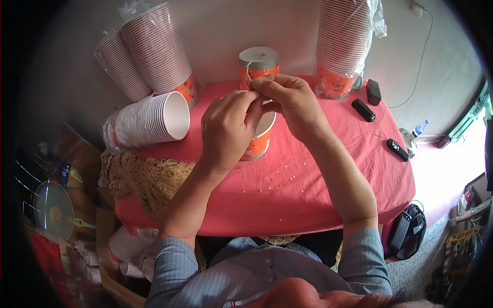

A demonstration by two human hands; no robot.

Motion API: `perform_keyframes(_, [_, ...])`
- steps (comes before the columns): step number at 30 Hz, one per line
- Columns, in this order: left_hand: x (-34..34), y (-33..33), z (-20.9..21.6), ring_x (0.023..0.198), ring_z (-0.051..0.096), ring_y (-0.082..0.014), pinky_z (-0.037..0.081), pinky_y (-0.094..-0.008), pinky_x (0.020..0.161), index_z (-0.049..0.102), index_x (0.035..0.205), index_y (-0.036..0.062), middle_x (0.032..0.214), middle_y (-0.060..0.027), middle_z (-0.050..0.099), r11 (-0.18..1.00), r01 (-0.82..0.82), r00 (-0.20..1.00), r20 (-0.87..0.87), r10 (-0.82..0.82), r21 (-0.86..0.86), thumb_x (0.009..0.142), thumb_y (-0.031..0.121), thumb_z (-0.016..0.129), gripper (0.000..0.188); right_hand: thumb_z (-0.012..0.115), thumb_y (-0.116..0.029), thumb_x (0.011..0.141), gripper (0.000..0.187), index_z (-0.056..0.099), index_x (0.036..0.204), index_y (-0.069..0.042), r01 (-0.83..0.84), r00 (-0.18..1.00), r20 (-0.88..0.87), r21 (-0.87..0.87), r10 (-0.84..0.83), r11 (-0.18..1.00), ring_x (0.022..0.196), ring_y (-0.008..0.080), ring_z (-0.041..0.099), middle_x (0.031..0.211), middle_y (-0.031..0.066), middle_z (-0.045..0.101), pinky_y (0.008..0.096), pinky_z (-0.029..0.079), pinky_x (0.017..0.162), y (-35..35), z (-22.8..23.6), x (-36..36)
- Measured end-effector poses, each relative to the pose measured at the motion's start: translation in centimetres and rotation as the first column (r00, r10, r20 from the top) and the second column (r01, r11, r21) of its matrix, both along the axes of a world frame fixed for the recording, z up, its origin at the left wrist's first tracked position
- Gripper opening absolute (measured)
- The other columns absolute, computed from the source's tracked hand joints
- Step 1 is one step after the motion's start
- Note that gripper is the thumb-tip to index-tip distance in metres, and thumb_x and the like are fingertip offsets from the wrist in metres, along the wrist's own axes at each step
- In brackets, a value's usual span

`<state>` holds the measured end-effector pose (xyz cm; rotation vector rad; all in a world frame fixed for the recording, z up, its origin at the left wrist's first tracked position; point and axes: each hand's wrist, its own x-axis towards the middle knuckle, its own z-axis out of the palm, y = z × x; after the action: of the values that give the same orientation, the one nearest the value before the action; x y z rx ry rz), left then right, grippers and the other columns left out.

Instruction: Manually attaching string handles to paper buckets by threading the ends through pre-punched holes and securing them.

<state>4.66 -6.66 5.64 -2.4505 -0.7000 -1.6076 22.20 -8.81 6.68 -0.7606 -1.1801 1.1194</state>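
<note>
We've got pale cord [248, 71] pinched narrow in our right hand [292, 105]; left hand [227, 123]: contents hidden (can't tell). Cord work looks unfinished, stacked cups [345, 43] apparently untouched.

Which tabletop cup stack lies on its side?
The front-left stack, its open white mouth facing right; the back-left pair and back-right stack stand on end.

Shirt [246, 280]: blue-grey, with fine pale stripes. Front: small, round, pale buttons [267, 261] set in a line. Neck edge: narrow trim [232, 304] with a red mark, partly cut off. Left sleeve [174, 262] and right sleeve [365, 259]: same striped fabric, ending near the elbows. Left hand [226, 123], right hand [299, 105] and forearms [352, 185]: bare.
</note>
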Motion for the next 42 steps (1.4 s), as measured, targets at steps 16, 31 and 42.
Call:
perform_keyframes(16, [0.0,0.7,-0.9,0.077,0.072,-0.0295,0.056,-0.0426,0.069,0.073,0.099,0.0041,0.089,-0.0087,0.073,0.988,-0.069,0.99,-0.116,0.085,0.138,0.092,0.009,0.083,0.013,0.071,-0.016,0.108,0.02,0.076,0.12,0.0,-0.134,0.982,-0.138,-0.033,0.128,0.99,0.101,0.017,0.075,0.111,0.0094,0.078,0.0325,0.062,0.093,1.6,-1.3,0.4])
perform_keyframes(31, [-3.2,2.6,2.4,0.081,0.071,-0.0171,0.057,-0.0306,0.073,0.074,0.108,-0.0022,0.098,-0.0085,0.074,0.953,0.258,0.94,0.269,-0.21,-0.157,0.101,0.01,0.08,0.015,0.075,-0.01,0.106,0.012,0.075,0.114,-0.003,0.089,0.996,-0.041,0.179,-0.083,0.98,0.095,0.0158,0.076,0.105,0.0076,0.08,0.0312,0.06,0.083,0.8,0.4,0.9])
perform_keyframes(42, [-3.0,3.2,1.8,0.089,0.075,-0.0202,0.058,-0.0318,0.077,0.075,0.11,-0.0036,0.099,-0.0107,0.078,0.951,0.22,0.975,0.015,-0.223,-0.217,0.098,-0.001,0.077,0.012,0.077,-0.015,0.104,0.019,0.076,0.116,-0.001,0.187,0.967,0.137,0.199,-0.216,0.962,0.08,0.0116,0.073,0.096,0.005,0.078,0.0273,0.058,0.071,0.8,0.0,0.6])
